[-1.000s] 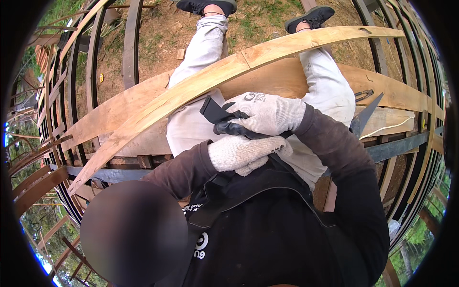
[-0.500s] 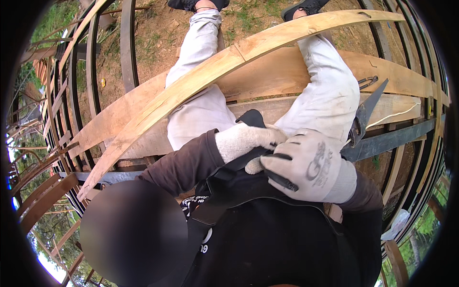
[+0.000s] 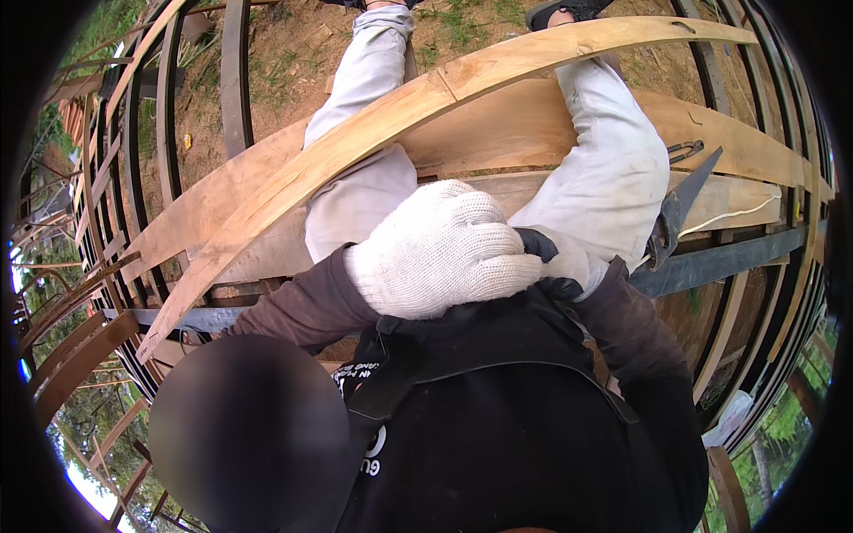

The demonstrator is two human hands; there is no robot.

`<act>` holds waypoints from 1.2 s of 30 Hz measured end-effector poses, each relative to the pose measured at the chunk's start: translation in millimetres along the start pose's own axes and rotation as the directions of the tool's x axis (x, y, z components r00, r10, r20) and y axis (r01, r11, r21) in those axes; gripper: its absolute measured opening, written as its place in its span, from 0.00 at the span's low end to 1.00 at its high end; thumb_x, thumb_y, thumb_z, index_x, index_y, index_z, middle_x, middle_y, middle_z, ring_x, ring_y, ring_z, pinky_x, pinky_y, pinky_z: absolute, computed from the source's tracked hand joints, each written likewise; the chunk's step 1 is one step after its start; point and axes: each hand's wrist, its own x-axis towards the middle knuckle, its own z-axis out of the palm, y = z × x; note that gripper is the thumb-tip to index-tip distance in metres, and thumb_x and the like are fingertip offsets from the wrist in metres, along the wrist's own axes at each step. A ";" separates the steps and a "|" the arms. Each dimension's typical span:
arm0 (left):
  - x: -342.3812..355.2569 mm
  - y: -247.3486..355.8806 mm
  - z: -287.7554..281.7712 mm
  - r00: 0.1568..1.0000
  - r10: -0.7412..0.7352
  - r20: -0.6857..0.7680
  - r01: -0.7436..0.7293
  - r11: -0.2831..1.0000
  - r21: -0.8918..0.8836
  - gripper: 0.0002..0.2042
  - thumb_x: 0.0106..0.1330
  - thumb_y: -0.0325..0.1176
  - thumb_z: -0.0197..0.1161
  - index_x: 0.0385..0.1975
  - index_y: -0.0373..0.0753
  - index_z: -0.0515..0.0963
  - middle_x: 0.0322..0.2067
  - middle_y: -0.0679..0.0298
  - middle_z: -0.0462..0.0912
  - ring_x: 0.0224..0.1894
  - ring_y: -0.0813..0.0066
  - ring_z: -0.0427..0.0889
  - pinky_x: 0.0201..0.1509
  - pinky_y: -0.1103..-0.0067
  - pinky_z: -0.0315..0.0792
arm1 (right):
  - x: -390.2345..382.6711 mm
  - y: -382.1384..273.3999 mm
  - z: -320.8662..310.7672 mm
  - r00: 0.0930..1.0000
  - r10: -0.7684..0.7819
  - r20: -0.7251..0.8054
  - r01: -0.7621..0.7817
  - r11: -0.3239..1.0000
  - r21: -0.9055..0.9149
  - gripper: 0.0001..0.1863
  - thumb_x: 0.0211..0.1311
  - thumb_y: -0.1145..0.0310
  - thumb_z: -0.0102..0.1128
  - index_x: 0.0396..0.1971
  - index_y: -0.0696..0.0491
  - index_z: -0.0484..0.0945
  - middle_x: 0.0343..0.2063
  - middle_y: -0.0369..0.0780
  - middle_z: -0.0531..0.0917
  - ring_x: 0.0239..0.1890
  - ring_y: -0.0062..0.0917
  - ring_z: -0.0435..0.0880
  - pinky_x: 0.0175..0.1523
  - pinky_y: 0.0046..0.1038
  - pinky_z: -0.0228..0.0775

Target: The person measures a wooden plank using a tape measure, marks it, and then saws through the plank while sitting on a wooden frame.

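Both my hands meet at my lap, in front of a black strapped bag [image 3: 444,342] worn over my black shirt. My left hand [image 3: 444,253], in a white knit glove, has its back turned up and its fingers curled closed; what lies under them is hidden. Pressed against it from the right is my right hand [image 3: 569,260], in a pale glove with dark finger patches. Its fingers are bent and partly covered by the left hand. Across my thighs rests a long wooden plank [image 3: 391,120], slanting from lower left to upper right.
Wide boards [image 3: 498,133] lie beneath my legs over a frame of dark slats [image 3: 237,80]. At the right are a handsaw [image 3: 684,200] and pincers [image 3: 684,151], with a dark metal bar [image 3: 729,262] below them. Bare soil and grass show between the slats.
My left hand has rolled over, back up, and now covers the dark flap it was at. The right hand has turned and drawn in behind the left one's fingers.
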 end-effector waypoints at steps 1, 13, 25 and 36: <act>-0.2 0.4 -1.5 0.999 0.001 0.047 -0.002 1.000 0.017 0.19 0.52 0.30 0.67 0.48 0.44 0.82 0.34 0.66 0.84 0.33 0.62 0.82 0.36 0.69 0.76 | 0.9 -1.7 -2.7 1.000 0.004 0.000 -0.004 1.000 -0.001 0.27 0.61 0.68 0.68 0.59 0.59 0.75 0.54 0.41 0.82 0.55 0.26 0.80 0.62 0.30 0.71; -31.6 5.7 -16.0 0.937 -0.317 0.150 0.329 0.942 -0.063 0.16 0.57 0.32 0.73 0.45 0.40 0.84 0.23 0.63 0.84 0.25 0.62 0.84 0.32 0.71 0.76 | -54.3 -54.6 8.3 0.982 -0.186 0.037 0.021 -0.089 -0.996 0.25 0.48 0.71 0.65 0.52 0.52 0.79 0.45 0.44 0.82 0.47 0.43 0.81 0.53 0.39 0.73; -14.7 15.1 28.2 0.586 -0.645 0.490 0.261 -0.422 -0.868 0.14 0.78 0.36 0.54 0.51 0.31 0.77 0.31 0.62 0.84 0.27 0.80 0.81 0.34 0.82 0.78 | -51.5 -80.1 -3.0 0.868 -0.289 -0.404 0.016 0.828 -0.560 0.20 0.54 0.72 0.59 0.48 0.63 0.80 0.42 0.41 0.85 0.38 0.17 0.82 0.39 0.18 0.75; -2.4 11.3 11.3 0.704 -0.380 0.600 0.680 0.121 -0.723 0.13 0.66 0.37 0.70 0.46 0.37 0.82 0.35 0.67 0.85 0.24 0.85 0.75 0.26 0.86 0.69 | 28.7 -119.9 53.2 0.787 -0.442 0.430 0.461 -0.041 -0.887 0.17 0.47 0.69 0.67 0.41 0.50 0.84 0.39 0.42 0.83 0.46 0.38 0.82 0.52 0.38 0.76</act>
